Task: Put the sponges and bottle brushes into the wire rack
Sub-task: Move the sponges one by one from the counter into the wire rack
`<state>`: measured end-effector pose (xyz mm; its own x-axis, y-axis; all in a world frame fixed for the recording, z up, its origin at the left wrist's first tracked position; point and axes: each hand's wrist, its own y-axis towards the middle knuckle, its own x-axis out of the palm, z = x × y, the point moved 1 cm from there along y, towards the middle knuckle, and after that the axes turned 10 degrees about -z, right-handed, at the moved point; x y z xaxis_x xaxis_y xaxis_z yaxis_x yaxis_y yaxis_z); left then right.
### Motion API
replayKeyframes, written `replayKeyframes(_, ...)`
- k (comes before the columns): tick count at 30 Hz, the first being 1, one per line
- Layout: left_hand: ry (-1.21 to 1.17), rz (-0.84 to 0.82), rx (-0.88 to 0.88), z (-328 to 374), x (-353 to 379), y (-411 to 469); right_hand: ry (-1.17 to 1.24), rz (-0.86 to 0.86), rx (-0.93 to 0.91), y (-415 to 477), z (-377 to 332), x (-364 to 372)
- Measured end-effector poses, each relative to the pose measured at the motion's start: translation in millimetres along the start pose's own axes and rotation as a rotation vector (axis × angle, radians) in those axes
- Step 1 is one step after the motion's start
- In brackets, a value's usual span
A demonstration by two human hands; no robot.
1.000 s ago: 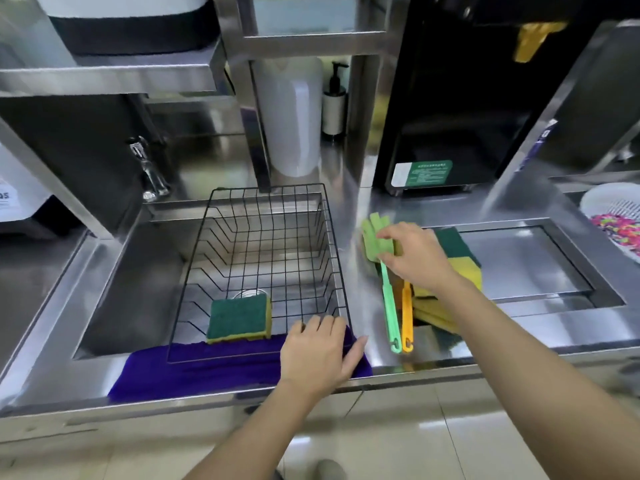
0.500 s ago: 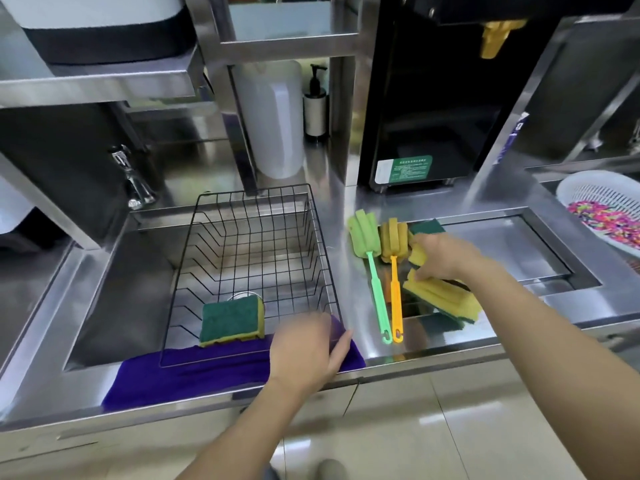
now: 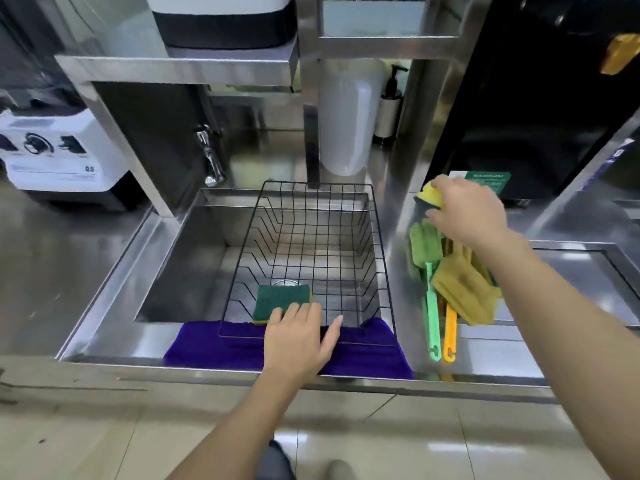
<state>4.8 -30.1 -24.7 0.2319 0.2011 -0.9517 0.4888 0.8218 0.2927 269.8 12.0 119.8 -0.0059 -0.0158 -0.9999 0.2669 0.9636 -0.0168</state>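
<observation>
A black wire rack (image 3: 377,244) stands in the sink with one green-and-yellow sponge (image 3: 280,299) lying in its near left part. My left hand (image 3: 298,337) rests flat on the rack's front rim, fingers apart. My right hand (image 3: 467,213) is raised above the counter to the right of the rack, shut on a yellow sponge (image 3: 431,196). Below it lie a green bottle brush (image 3: 429,282), an orange bottle brush (image 3: 449,332) and a pile of yellow sponges (image 3: 464,289).
A purple cloth (image 3: 221,348) lies under the rack's front edge on the sink rim. A tap (image 3: 209,157) stands behind the sink on the left, a white jug (image 3: 346,112) and a pump bottle (image 3: 389,105) behind the rack. A black appliance (image 3: 519,98) stands at the back right.
My right hand has picked a yellow sponge off the pile and lifted it up and away from the counter. My left hand stays on the rack's front rim.
</observation>
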Motion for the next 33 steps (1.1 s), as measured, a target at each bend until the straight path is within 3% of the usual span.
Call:
replayKeyframes(3,-0.011,-0.001,-0.052,-16.4,-2.2,-3.1,0.136,0.116,-0.03,10.4,-27.4,2.4)
replayKeyframes(6,-0.011,0.028,-0.059,-28.9,-0.3,-7.3,0.496,0.116,-0.053,15.1,-56.5,6.2)
replayKeyframes(11,0.003,0.14,-0.034,-30.8,1.7,-8.8,1.009,-0.019,0.02,22.9,-96.4,29.9)
replayKeyframes(16,0.009,0.154,0.002,-31.6,4.5,-8.1,1.486,-0.328,0.129,23.1,-130.0,65.9)
replayKeyframes(23,0.009,0.158,0.031,-31.4,3.9,-8.1,1.517,-0.553,0.189,18.0,-159.2,119.3)
replayKeyframes(33,-0.006,0.149,0.018,-30.9,5.7,-9.9,1.415,-0.667,0.164,17.3,-161.6,140.5)
